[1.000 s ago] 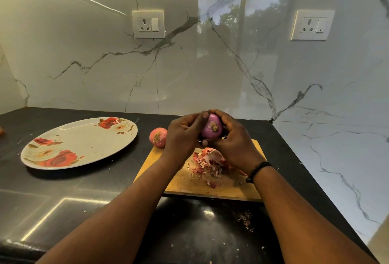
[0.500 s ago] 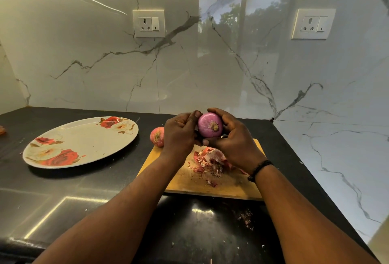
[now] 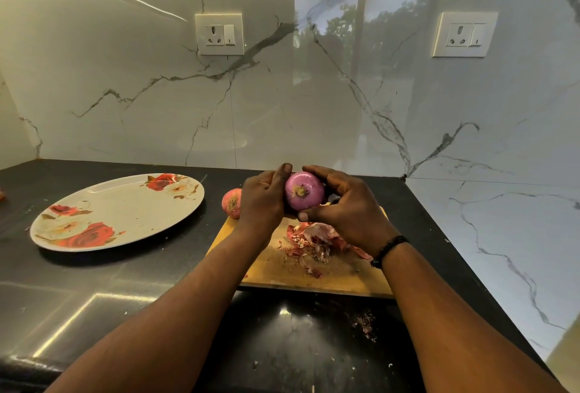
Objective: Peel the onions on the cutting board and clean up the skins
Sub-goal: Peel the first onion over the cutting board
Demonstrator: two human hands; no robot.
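Note:
A smooth purple peeled onion (image 3: 304,191) is held above the wooden cutting board (image 3: 342,279), its root end facing me. My left hand (image 3: 262,201) grips its left side with the thumb along the top. My right hand (image 3: 345,204) cups its right side, thumb under it. A pile of reddish onion skins (image 3: 317,240) lies on the board below my hands. An unpeeled onion (image 3: 231,203) with papery skin sits at the board's far left corner, partly hidden by my left hand.
A large oval plate with red roses (image 3: 119,210) lies on the black counter (image 3: 94,292) to the left. Skin crumbs (image 3: 364,325) are scattered on the counter in front of the board. Marble walls stand behind and to the right, with two sockets.
The onion has been turned in my hands and more of its bare purple surface shows. My left thumb has shifted off its face to the top edge.

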